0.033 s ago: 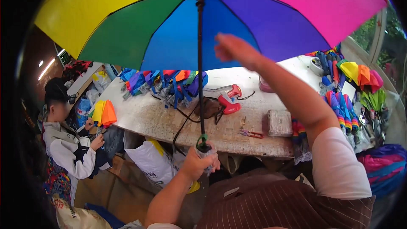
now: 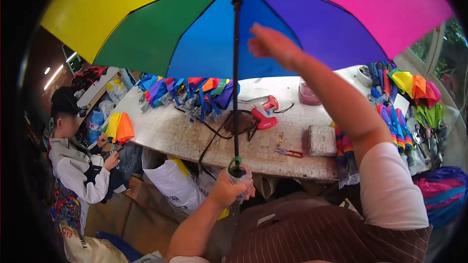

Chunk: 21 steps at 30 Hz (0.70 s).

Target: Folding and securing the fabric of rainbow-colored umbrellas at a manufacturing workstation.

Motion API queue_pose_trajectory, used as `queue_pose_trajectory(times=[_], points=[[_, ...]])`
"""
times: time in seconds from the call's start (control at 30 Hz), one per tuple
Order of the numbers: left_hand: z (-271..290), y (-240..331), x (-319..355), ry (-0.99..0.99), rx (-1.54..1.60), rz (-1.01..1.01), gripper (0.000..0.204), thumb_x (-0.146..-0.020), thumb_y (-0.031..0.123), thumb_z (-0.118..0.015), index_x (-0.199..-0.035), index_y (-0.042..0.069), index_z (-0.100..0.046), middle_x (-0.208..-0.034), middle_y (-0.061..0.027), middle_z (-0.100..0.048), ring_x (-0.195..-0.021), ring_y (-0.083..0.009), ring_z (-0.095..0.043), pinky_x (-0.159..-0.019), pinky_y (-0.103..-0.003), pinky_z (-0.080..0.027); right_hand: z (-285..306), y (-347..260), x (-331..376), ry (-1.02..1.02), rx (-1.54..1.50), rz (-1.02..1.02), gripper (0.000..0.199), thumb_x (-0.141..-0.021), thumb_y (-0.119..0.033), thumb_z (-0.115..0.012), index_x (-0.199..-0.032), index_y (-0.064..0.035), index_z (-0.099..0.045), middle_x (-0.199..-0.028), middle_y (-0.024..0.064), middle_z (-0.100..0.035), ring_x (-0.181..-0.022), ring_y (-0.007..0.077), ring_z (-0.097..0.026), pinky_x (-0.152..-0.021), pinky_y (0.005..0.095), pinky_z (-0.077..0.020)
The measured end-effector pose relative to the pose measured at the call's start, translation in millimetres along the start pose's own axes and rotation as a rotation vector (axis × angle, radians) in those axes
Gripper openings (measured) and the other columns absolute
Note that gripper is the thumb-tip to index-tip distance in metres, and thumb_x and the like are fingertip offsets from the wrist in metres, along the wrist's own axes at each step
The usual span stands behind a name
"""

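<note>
A large open umbrella (image 2: 204,39) with rainbow-coloured panels fills the top of the view, its black shaft (image 2: 236,92) standing nearly upright. My left hand (image 2: 228,188) is closed around the umbrella's handle (image 2: 238,173), which is covered in clear plastic; a green loop (image 2: 234,162) sits at its top. Raised in front of the blue panels, right of the shaft, is my right hand (image 2: 270,46). Its fingers look bent but are blurred, and whether they touch the canopy cannot be told.
On the white worktable (image 2: 292,136) lie a red-handled tool (image 2: 264,116), small snips (image 2: 289,153), a plastic-wrapped block (image 2: 322,140) and bundled folded umbrellas (image 2: 190,95). More folded umbrellas (image 2: 392,122) hang at right. A person (image 2: 78,160) at left handles a yellow-and-orange umbrella (image 2: 119,127).
The umbrella and its shaft have shifted slightly right. My right hand is a little higher in the view. My left hand keeps its hold on the handle.
</note>
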<state>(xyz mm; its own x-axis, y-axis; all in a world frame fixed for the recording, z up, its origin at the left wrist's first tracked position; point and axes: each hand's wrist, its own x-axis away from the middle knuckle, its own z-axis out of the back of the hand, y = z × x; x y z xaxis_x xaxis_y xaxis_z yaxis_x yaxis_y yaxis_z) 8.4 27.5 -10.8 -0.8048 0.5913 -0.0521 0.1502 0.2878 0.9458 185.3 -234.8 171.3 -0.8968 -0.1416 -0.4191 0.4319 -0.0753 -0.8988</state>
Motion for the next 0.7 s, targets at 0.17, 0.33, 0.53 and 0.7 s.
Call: queue_pose_trajectory(times=[0.17,0.33,0.53,0.7], points=[[-2.4,-5.9,21.9,-0.17,-0.037,0.097,0.021,-0.081,0.005,-0.062,-0.095,0.004,-0.047,-0.065,-0.008,-0.054,-0.054,-0.0178,-0.057,-0.056,-0.034,-0.05,7.6,-60.3,-43.3,0.079,-0.49,0.037,0.046,-0.098,-0.034,-0.046,-0.114,0.0087,-0.049,-0.106,0.0217,-0.061,-0.092,0.0251,-0.064,-0.079,0.0327,-0.0544],[1.3,-15.3,36.4,-0.139,0.089,0.074,0.031,-0.082,0.016,-0.068,-0.105,0.002,-0.051,-0.078,-0.0079,-0.058,-0.061,-0.0174,-0.061,-0.055,-0.03,-0.051,29.1,-54.4,-49.9,0.017,-0.65,0.105,0.028,-0.094,-0.019,-0.051,-0.098,0.0084,-0.052,-0.103,0.023,-0.059,-0.095,0.029,-0.062,-0.081,0.0351,-0.055],[0.7,-22.6,71.9,0.004,0.11,0.112,0.053,-0.076,0.019,-0.07,-0.12,0.0,-0.046,-0.074,-0.0101,-0.057,-0.06,-0.0187,-0.057,-0.051,-0.035,-0.05,17.0,-61.7,-27.7,0.03,-0.884,-0.09,0.02,-0.09,-0.018,-0.057,-0.083,-0.0001,-0.054,-0.088,0.0182,-0.062,-0.073,0.0272,-0.065,-0.059,0.03,-0.0586],[-17.3,-7.8,79.3,0.3,0.144,-0.217,0.081,-0.075,-0.001,-0.066,-0.144,0.006,-0.024,-0.088,-0.0101,-0.058,-0.055,-0.0149,-0.054,-0.046,-0.027,-0.046,-19.8,-19.0,4.5,0.248,-0.867,-0.049,0.022,-0.092,-0.027,-0.057,-0.088,-0.0065,-0.05,-0.097,0.023,-0.061,-0.091,0.035,-0.064,-0.074,0.0409,-0.0574]])
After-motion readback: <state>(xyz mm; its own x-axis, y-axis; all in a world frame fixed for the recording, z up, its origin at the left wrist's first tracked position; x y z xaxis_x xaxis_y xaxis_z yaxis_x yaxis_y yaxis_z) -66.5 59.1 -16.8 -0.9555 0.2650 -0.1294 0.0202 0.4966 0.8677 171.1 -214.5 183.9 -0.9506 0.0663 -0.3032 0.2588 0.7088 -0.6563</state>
